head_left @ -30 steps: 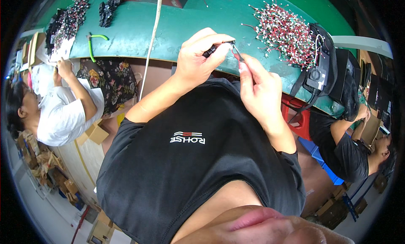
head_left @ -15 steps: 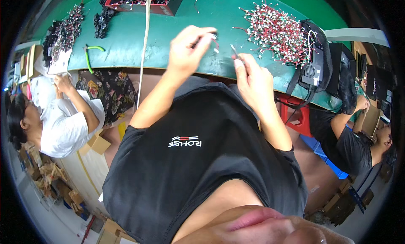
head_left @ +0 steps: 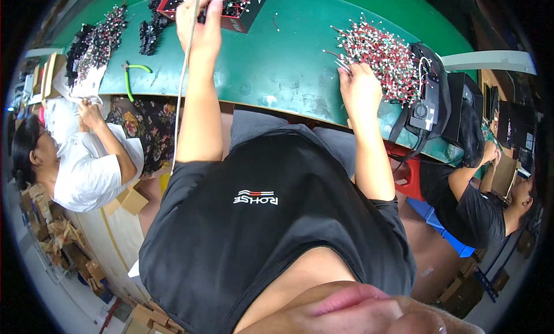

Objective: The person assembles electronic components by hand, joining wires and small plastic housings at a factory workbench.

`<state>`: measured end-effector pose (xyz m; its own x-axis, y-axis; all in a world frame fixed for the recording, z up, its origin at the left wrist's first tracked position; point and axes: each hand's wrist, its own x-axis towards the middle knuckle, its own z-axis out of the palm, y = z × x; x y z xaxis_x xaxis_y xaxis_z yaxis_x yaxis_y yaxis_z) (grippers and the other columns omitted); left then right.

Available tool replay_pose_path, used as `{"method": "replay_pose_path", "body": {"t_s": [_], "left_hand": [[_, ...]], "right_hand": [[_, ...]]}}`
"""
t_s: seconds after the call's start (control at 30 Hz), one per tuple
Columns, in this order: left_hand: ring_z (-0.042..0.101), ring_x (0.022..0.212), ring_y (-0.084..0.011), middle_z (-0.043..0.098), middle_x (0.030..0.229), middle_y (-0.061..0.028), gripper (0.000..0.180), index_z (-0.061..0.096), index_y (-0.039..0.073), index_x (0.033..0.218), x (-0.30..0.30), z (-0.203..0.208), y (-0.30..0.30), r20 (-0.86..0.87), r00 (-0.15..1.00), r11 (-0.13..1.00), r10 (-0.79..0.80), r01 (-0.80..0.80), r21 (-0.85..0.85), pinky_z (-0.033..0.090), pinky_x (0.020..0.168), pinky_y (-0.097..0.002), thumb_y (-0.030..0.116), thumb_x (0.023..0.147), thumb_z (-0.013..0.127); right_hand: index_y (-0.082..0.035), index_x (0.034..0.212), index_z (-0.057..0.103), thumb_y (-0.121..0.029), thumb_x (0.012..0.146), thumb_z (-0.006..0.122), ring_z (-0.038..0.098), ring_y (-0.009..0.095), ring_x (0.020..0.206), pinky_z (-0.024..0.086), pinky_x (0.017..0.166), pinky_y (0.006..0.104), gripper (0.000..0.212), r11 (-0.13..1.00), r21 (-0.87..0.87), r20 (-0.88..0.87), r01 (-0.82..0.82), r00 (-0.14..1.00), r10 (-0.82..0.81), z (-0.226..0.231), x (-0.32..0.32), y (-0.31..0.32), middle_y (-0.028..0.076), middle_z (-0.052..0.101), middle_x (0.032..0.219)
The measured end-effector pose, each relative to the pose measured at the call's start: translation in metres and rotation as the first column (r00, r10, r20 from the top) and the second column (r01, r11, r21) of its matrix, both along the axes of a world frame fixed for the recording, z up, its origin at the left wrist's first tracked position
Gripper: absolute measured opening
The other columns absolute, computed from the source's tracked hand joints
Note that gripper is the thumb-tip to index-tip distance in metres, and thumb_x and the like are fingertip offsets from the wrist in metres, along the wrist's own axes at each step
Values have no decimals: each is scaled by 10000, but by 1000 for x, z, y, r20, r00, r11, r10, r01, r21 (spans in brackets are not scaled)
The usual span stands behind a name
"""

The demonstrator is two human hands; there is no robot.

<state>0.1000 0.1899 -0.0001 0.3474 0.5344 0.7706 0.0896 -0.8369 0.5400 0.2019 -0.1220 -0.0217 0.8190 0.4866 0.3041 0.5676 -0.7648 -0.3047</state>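
My left hand (head_left: pixel 199 42) reaches over the near side of a red and black box (head_left: pixel 242 23) full of small wires with white ends. Its fingertips bend toward the thumb, and a dark bit shows between them; what it is I cannot make out. My right hand (head_left: pixel 362 90) is closed around metal tweezers (head_left: pixel 343 66), whose tips point up and left. Right beside it lies a big heap of short red and black wires with white connectors (head_left: pixel 384 57). A single loose wire (head_left: pixel 276 22) lies on the green table (head_left: pixel 283 63).
Green-handled pliers (head_left: pixel 128 80) lie at the left, near black parts (head_left: pixel 151 37) and another wire heap (head_left: pixel 109 34). A pale cord (head_left: pixel 183 86) hangs across my left arm. A black bag with a device (head_left: pixel 427 106) stands right. Co-workers sit on both sides.
My left hand has moved up and left from mid-table to the box. My right hand has shifted slightly right with the tweezers, toward the wire heap.
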Motion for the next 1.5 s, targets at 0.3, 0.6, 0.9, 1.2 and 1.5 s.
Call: {"method": "replay_pose_path", "body": {"t_s": [0.3,0.6,0.9,1.2,1.5], "left_hand": [[592,891,-125,553,994,-19,446,514,-41,1381,-49,-17,-111,369,702,137,-609,552,-823,494,743,-249,39,953,612],[643,1079,-215,633,1208,-138,365,561,-20,1314,-36,-29,-152,726,532,-511,-436,517,-687,541,930,-318,40,960,625],[656,1089,-224,624,1231,-146,379,559,-36,1332,-34,1,-158,756,420,-617,-502,439,-653,540,973,-331,89,979,620],[693,896,-179,685,1094,-119,341,589,-41,1258,-43,15,-162,684,389,-461,-617,526,-715,575,826,-288,109,960,662],[686,884,-154,684,1081,-99,297,614,-26,1229,-53,14,-161,623,389,-334,-678,593,-733,574,790,-266,75,954,665]], "right_hand": [[8,912,693,-93,877,745,566,53,757,446,677,228,119,782,570,-661,251,706,255,14,6,-30,-3,675,831],[-30,1035,654,-96,913,699,386,11,533,266,479,187,146,500,709,-703,497,441,557,31,7,-35,74,702,864],[46,1005,663,94,841,708,616,98,801,534,730,223,177,439,892,-406,107,615,676,71,-46,-15,98,658,1028],[-42,923,739,60,755,762,572,131,751,446,621,231,198,533,831,-223,-159,781,583,57,-56,-19,51,599,879],[-52,918,746,60,751,757,602,156,772,482,651,252,201,580,768,-181,-271,777,603,64,-62,-20,60,602,877]]}}
